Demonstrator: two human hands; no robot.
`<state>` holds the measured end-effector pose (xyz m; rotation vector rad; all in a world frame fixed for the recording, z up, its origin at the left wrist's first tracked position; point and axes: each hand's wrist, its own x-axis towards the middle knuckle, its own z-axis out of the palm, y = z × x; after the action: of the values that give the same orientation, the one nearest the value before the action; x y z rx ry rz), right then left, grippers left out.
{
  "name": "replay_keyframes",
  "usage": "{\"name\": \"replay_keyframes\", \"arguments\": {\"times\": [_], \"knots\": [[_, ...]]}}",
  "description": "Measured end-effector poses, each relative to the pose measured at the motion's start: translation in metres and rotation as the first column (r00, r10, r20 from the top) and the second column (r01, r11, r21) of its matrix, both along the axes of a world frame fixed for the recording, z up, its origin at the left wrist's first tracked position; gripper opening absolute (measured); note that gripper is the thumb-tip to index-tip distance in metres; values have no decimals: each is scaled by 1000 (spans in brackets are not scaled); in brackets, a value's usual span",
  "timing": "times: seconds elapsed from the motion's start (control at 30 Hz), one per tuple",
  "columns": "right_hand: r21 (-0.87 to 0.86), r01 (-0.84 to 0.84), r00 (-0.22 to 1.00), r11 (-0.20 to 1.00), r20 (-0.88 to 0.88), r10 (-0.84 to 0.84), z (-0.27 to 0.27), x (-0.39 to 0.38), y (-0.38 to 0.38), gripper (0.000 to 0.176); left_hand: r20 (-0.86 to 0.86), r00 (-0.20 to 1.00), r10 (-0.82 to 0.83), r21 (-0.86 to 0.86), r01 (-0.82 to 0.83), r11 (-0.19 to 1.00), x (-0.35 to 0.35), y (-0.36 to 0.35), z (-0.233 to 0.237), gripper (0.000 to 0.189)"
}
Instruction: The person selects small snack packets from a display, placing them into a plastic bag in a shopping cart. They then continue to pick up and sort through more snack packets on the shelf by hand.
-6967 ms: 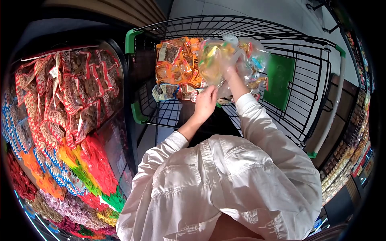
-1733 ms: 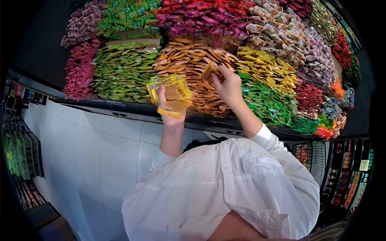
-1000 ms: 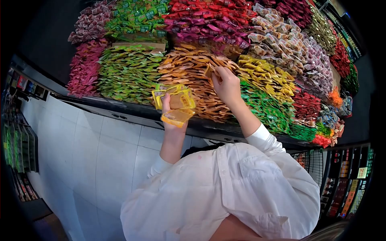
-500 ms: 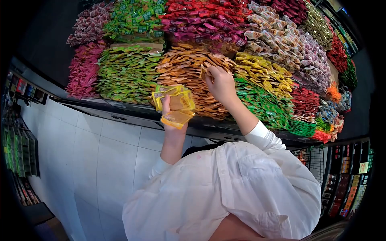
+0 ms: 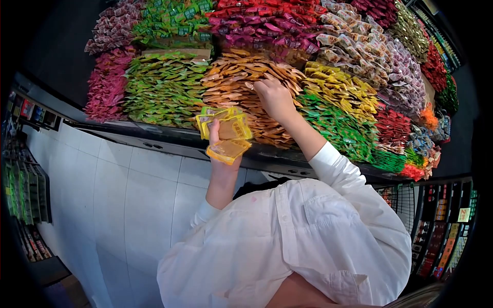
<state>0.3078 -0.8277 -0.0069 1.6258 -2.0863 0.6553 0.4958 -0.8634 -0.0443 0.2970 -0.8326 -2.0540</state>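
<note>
My left hand point(image 5: 220, 146) is closed on several flat yellow-edged packets point(image 5: 233, 127), fanned out with the thumb on top, in front of the display's edge. Over the section of orange-brown packets point(image 5: 233, 82) is my right hand point(image 5: 275, 100), its fingers bent and pinched together at the packets' upper surface. Whatever those fingertips hold, if anything, is too small to make out. Yellow packets point(image 5: 341, 90) lie to the right of this hand, with green packets point(image 5: 334, 123) below them.
Light green packets point(image 5: 164, 92) and pink packets point(image 5: 105, 87) fill the left sections. Red and purple packets point(image 5: 264, 31) lie behind. A wire basket point(image 5: 400, 203) and shelves point(image 5: 441, 226) are at the right; white floor tiles point(image 5: 149, 195) show at the lower left.
My right hand has shifted slightly left and down over the orange-brown packets, and the packet seen upright at its fingertips no longer shows. My left hand keeps its grip, nearly unmoved.
</note>
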Motion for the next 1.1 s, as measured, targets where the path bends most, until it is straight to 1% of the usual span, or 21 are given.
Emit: {"name": "replay_keyframes", "arguments": {"times": [0.03, 0.07, 0.13, 0.17, 0.23, 0.3, 0.33, 0.4, 0.43, 0.47, 0.53, 0.57, 0.6, 0.67, 0.7, 0.87, 0.93, 0.97, 1.03, 1.07, 1.1], "knots": [[3, -5, 997, 1000, -71, 5, -1, -4, 4, 8, -113, 987, -113, 198, 133, 971, 2, -1, 5, 39], [5, -7, 990, 1000, -142, 8, -2, -6, 9, 7, -108, 987, -118, 201, 138, 970, 4, -1, 4, 39], [38, 8, 993, 999, -116, -4, 5, -3, 16, 10, -66, 986, -156, 35, 158, 987, 5, -3, 2, 36], [12, 33, 992, 999, -126, -31, 6, -3, 18, 14, -67, 985, -157, 36, 160, 987, 5, -4, 2, 36], [-12, 58, 990, 998, -131, -59, 10, 3, 23, 17, -206, 950, -233, 158, 268, 950, 7, -3, 10, 36], [-68, -68, 982, 995, -179, 55, 13, 10, 30, 26, -218, 945, -245, 192, 288, 938, 6, -4, 12, 37], [-67, -67, 983, 995, -177, 55, 10, 11, 32, 26, -234, 938, -256, 223, 308, 925, 5, -5, 12, 37], [-25, -58, 943, 998, -329, 46, -3, 13, 37, 35, -226, 940, -257, 196, 302, 933, 2, -4, 12, 37], [-5, -8, 941, 1000, -340, 6, -9, 13, 38, 36, -221, 940, -259, 166, 297, 940, 1, -3, 13, 36], [-2, -10, 942, 1000, -336, 8, -13, 13, 39, 36, -218, 942, -257, 170, 296, 940, 0, -3, 15, 36], [10, -13, 956, 1000, -293, 15, -15, 14, 39, 34, -218, 945, -244, 376, 312, 873, -3, -2, 31, 36], [-2, -21, 969, 1000, -246, 20, -16, 15, 37, 37, -215, 946, -244, 378, 311, 872, -5, -1, 33, 36], [-2, -19, 970, 1000, -243, 17, -16, 15, 36, 37, -199, 953, -231, 382, 292, 877, -7, 0, 35, 36], [24, 51, 984, 998, -172, -46, -15, 13, 33, 40, -185, 959, -217, 385, 274, 881, -9, 0, 35, 36], [25, 51, 984, 998, -173, -46, -15, 11, 32, 40, -171, 964, -205, 383, 257, 887, -9, 1, 34, 36], [8, 76, 990, 997, -124, -75, -17, 4, 26, 31, -142, 972, -186, 328, 224, 918, -7, 6, 31, 36], [44, 96, 989, 994, -115, -91, -15, 3, 26, 29, -17, 998, -61, 219, 63, 974, -5, 7, 22, 37], [39, 97, 989, 995, -115, -92, -15, 2, 27, 29, -17, 998, -61, 214, 64, 975, -3, 5, 20, 37], [-11, 14, 999, 1000, -44, -15, -14, 2, 29, 27, -123, 983, -135, 393, 173, 903, 2, 0, 24, 37], [-13, 11, 999, 1000, -47, -12, -13, 2, 33, 27, -126, 983, -133, 391, 172, 904, 2, 1, 27, 37], [-134, -19, 1000, 991, 21, 22, -4, 8, 39, 26, -128, 983, -130, 387, 170, 906, 2, 2, 32, 36]]}}
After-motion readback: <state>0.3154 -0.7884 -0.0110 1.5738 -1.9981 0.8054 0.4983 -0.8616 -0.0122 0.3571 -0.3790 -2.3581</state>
